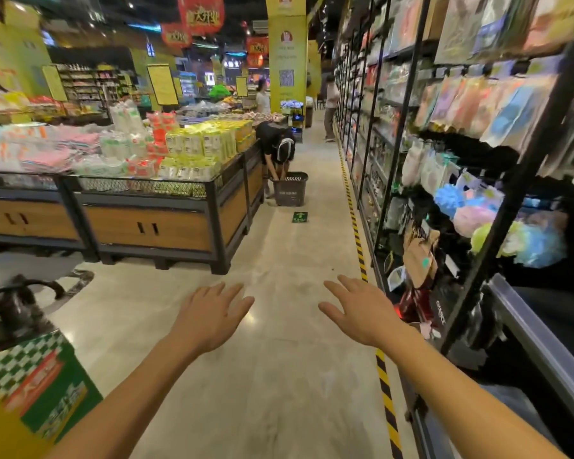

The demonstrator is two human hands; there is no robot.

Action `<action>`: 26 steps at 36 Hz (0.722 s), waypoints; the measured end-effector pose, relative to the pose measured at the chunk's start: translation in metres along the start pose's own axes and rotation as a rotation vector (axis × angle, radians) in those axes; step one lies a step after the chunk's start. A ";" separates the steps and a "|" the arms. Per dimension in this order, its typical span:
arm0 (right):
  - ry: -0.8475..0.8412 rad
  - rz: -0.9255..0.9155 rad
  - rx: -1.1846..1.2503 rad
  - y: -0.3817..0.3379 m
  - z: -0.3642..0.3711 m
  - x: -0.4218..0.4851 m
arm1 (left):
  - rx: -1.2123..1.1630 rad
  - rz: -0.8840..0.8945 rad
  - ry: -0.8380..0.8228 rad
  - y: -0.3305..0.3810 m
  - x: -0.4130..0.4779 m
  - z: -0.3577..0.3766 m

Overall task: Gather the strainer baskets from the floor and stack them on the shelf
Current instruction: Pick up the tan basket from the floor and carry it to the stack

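No strainer baskets visible on the floor point(279, 359) of this supermarket aisle | grip: left hand point(209, 318) and right hand point(358, 314) both spread flat, holding nothing | shelf point(521, 180) close on the right, crowded with hanging goods point(461, 104) | risk: a hasty reach could snag them, or take the far shopping basket point(290, 188) for stock.

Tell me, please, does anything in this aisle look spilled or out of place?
Nothing looks spilled on the floor. Only the foot of the right shelf seems untidy: a brown bag and a red item sit jumbled there. The left hand and the right hand are empty.
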State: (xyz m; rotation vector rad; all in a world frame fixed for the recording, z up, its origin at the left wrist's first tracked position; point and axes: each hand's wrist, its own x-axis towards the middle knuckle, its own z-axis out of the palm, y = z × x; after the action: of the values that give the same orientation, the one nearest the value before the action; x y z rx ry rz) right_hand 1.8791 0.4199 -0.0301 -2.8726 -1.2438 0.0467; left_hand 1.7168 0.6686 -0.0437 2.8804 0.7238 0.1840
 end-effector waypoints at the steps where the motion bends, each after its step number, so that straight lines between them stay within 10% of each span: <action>1: -0.001 -0.003 -0.004 0.009 0.001 0.015 | 0.006 -0.009 -0.002 0.005 0.013 0.002; 26: -0.081 -0.202 -0.014 0.085 0.020 0.338 | 0.003 -0.244 -0.003 -0.011 0.250 0.049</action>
State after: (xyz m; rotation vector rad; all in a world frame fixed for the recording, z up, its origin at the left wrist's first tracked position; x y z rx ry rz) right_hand 2.1718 0.6078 -0.0600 -2.7647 -1.5481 0.1541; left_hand 1.9388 0.7912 -0.0742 2.7624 1.0654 0.1465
